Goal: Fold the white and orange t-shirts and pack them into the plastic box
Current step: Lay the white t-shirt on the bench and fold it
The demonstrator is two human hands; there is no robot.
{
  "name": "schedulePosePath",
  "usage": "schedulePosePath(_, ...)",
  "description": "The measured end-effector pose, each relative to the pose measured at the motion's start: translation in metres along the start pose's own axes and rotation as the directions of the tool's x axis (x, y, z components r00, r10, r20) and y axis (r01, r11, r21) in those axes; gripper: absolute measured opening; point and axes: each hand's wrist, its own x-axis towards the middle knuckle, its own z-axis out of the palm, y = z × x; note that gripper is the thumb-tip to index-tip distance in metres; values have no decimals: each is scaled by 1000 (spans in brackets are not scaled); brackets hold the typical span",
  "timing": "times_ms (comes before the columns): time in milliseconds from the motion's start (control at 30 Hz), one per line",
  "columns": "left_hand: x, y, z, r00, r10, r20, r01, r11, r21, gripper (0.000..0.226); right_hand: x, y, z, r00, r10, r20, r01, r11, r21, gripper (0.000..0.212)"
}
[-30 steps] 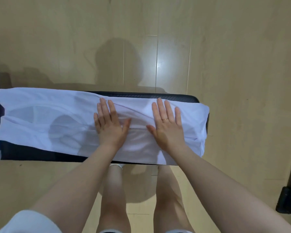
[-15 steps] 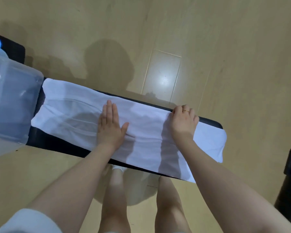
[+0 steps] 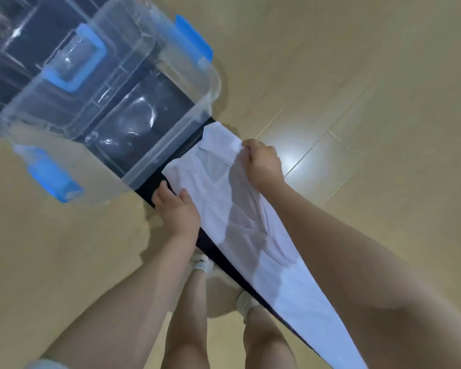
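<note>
Left hand: the left hand (image 3: 177, 209) reaches forward from a bare forearm to the near edge of the white t-shirt (image 3: 240, 222), fingers curled over the cloth's corner and thumb on top, pinching it.
Right hand: the right hand (image 3: 262, 162) is stretched further out along the far edge, knuckles up, fingers bunched in a fist that grips a gather of the same cloth and lifts it slightly off the surface.
White t-shirt: folded into a long narrow strip, it lies along a black bench (image 3: 216, 251), its far end held between the two hands, just beside the plastic box.
Plastic box: the plastic box (image 3: 96, 97) is clear with blue latches (image 3: 194, 38) and sits open on the bench beyond the shirt; nothing can be made out inside it.
Floor: pale wood-look floor (image 3: 370, 89) surrounds the bench.
Writing: no readable brand or label; the frame is blurred.
</note>
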Motion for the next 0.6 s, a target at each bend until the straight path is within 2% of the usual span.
schedulePosePath(100, 16, -2, -2, 988, -139, -61, 128, 979, -158, 44, 23, -19, 7, 999, 45, 17, -46, 995, 87, 37)
schedulePosePath(200, 28, 6, -1, 961, -276, -23, 260, 927, -271, 34, 37, -33, 18, 999, 38, 21, -38, 998, 40, 38)
schedulePosePath(333, 36, 20, 0, 947, -322, 10, 306, 890, -338, 20, 45, -43, 24, 994, 98, -54, -86, 977, 194, 28)
schedulePosePath(400, 35, 21, -7, 950, -309, 46, 297, 847, -441, 21, 46, -46, 21, 994, 101, -42, -90, 972, 217, 21)
schedulePosePath(467, 29, 18, -20, 961, -235, 144, 275, 782, -559, 19, 43, -46, 12, 995, 100, -31, -91, 972, 217, 19)
schedulePosePath(533, 20, 14, -40, 960, -111, 257, 243, 783, -572, 11, 37, -47, -2, 991, 128, -46, -115, 970, 212, 21)
schedulePosePath(600, 15, 9, -59, 947, -22, 320, 203, 814, -544, 13, 28, -54, -18, 982, 175, -66, -154, 957, 246, 15)
